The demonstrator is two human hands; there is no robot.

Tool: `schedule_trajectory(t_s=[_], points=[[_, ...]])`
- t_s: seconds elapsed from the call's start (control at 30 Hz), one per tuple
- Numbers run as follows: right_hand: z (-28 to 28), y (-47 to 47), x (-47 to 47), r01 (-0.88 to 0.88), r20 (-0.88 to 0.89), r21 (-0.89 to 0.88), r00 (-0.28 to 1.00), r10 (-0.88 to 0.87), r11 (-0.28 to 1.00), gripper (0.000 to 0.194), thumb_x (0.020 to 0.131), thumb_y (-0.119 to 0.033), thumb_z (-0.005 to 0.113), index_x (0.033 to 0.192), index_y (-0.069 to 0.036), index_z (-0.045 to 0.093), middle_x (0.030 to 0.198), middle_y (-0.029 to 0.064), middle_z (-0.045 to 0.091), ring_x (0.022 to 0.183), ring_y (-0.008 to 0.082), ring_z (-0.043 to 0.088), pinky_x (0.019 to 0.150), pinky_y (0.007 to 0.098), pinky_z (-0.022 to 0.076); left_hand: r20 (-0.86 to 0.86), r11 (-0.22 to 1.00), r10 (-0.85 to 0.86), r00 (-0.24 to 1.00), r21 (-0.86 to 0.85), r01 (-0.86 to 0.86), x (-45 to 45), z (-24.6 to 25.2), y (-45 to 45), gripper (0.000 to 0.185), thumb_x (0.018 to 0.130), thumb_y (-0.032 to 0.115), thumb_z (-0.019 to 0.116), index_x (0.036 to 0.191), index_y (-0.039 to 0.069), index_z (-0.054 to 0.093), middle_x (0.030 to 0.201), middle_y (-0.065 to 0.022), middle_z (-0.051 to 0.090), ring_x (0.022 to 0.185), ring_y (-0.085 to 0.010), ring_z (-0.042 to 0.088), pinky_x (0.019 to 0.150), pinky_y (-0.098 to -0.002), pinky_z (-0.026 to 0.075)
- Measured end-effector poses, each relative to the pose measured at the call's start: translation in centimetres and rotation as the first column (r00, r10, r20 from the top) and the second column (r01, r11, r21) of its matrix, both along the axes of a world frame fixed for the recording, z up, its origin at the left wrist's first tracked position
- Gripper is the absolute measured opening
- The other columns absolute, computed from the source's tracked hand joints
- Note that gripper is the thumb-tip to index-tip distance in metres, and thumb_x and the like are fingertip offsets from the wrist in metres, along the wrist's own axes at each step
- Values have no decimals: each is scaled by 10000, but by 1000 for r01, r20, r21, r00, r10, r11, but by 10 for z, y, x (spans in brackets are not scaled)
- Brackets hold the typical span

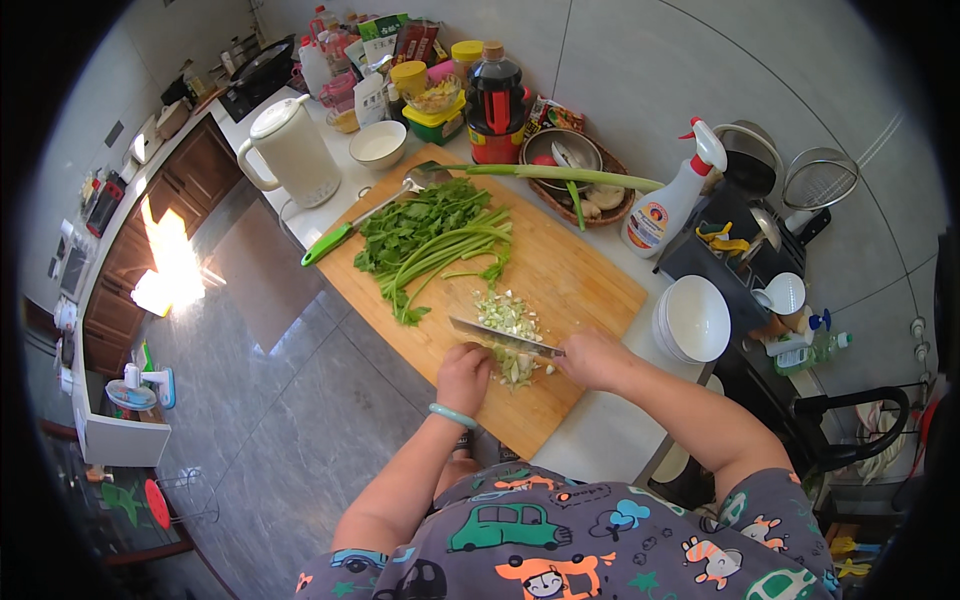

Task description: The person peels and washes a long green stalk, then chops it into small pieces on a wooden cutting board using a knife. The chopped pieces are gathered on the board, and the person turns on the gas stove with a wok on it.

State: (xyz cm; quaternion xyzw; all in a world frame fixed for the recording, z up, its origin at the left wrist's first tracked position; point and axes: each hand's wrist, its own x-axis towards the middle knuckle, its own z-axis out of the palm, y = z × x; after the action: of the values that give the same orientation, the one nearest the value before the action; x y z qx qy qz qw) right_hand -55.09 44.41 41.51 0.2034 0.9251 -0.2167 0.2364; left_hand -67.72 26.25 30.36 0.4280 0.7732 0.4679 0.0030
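Note:
My right hand (594, 360) grips the handle of a kitchen knife (501, 334). Its blade lies across a wooden cutting board (581, 277), between two heaps of chopped pale green scallion or leek. The larger heap (507, 309) is beyond the blade, and the sliced pieces (516, 369) are on my side. With fingers curled down, my left hand (465, 375) rests at the left of these slices, close to the blade; its fingertips are partly hidden. Leafy celery (427, 217) with thin stalks lies farther up the board. A green-handled metal utensil (367, 214) rests along the board's left edge.
A long scallion (555, 174) spans from the board to a wicker basket (581, 206) holding a metal bowl. Around the board stand a white kettle (291, 150), a bowl (378, 144), a large sauce bottle (495, 105), a spray bottle (673, 196) and stacked white bowls (694, 319).

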Motion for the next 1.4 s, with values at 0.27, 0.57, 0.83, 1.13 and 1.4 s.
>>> schedule_trajectory(t_s=[0.27,0.57,0.83,1.13,1.4], points=[[-9,-26,-14,40,-35,39,999,-39,998,265,861,-235,574,865,1,695,854,235,663,800,388,649,721,460,505,-26,993,-24,999,-114,21,1,-3,3,105,749,34,636,843,43,684,912,-130,646,901,-321,597,764,-392,502],[-8,0,-10,231,-93,-75,967,-237,970,323,885,-277,591,878,35,673,877,272,645,857,413,635,764,461,503,-105,999,44,993,-1,-44,-20,11,8,143,769,22,626,908,28,662,972,-140,642,884,-326,596,790,-397,494],[1,1,-6,143,-134,15,981,-139,990,295,881,-270,591,865,8,687,830,247,648,814,408,629,750,459,497,-6,990,-1,1000,-144,0,-28,9,18,81,784,31,608,859,28,640,900,-159,621,837,-354,596,744,-419,496],[-1,-16,-17,121,41,-12,992,-120,993,280,884,-233,574,906,25,682,913,247,658,859,393,643,756,466,507,-54,980,28,998,-197,-38,-22,4,15,45,783,70,625,806,48,657,784,-144,624,758,-346,614,684,-422,509],[-23,-3,-12,234,-97,-129,964,-247,964,308,886,-253,577,861,39,672,813,259,648,774,409,636,716,458,508,113,997,-8,994,-81,17,-15,18,-3,110,821,71,642,918,31,676,906,-143,654,802,-328,628,741,-380,512]])
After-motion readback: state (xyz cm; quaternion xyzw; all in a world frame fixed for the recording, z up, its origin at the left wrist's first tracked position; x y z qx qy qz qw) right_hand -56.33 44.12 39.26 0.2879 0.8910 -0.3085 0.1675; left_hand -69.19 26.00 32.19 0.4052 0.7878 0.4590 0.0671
